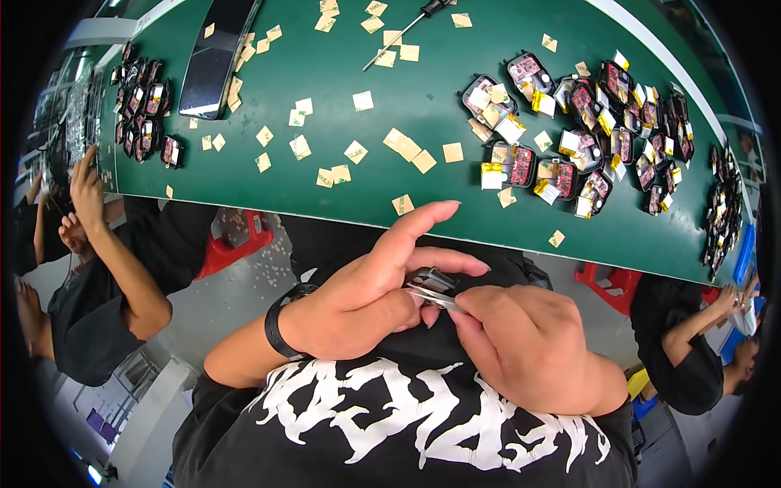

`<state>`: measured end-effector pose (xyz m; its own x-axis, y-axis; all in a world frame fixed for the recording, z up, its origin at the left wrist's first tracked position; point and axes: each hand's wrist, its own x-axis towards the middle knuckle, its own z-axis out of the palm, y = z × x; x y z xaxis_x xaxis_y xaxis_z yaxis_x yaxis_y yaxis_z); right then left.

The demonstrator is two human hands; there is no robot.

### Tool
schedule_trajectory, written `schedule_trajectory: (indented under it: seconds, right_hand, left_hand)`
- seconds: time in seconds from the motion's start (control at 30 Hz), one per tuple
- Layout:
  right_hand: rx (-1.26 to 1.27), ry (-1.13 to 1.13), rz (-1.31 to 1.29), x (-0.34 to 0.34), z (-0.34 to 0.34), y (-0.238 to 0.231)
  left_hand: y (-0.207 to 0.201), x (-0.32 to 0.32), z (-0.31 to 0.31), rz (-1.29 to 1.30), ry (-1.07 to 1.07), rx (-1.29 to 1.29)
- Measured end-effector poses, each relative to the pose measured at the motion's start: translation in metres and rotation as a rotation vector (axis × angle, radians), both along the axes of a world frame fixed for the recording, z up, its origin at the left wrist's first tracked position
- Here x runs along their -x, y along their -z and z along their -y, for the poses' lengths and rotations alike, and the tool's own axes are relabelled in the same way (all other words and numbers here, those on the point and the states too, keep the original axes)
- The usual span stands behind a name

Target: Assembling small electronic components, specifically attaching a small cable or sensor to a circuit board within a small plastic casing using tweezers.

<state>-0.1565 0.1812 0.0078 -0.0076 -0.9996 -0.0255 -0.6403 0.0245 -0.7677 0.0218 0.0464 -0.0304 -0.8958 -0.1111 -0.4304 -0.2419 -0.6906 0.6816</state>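
Note:
In front of my chest, just off the table's near edge, my left hand (358, 305) holds a small black device casing (434, 279) between its fingers. Its index finger stretches away over the table edge. My right hand (525, 342) pinches a pair of silver tweezers (431, 294), whose thin tips lie against the near side of the casing by my left thumb. The fingers partly hide the casing, so its inside cannot be made out.
Open casings with red circuit boards and silver-yellow batteries (512, 167) crowd the green table's (244, 175) right side; more casings (146, 110) lie left. Tan square stickers (399, 142) are scattered between. A phone (213, 61) and screwdriver (407, 32) lie farther back. Co-workers sit on both sides.

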Motion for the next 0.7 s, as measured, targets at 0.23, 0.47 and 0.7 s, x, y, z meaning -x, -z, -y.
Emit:
schedule_trajectory:
  seconds: [0.23,0.47,0.7]
  right_hand:
    - [-0.014,0.008,-0.011,-0.0014,0.0006,0.0026]
    - [-0.04,0.038,-0.001,-0.0036,0.0024,0.0008]
    - [-0.089,0.044,0.025,-0.0032,0.0052,0.0009]
  left_hand:
    - [0.0015,0.0007,-0.0015,0.037,-0.018,-0.048]
    - [0.0029,0.0009,-0.002,0.035,-0.019,-0.044]
    - [0.0025,0.0012,-0.0011,0.073,-0.019,-0.051]
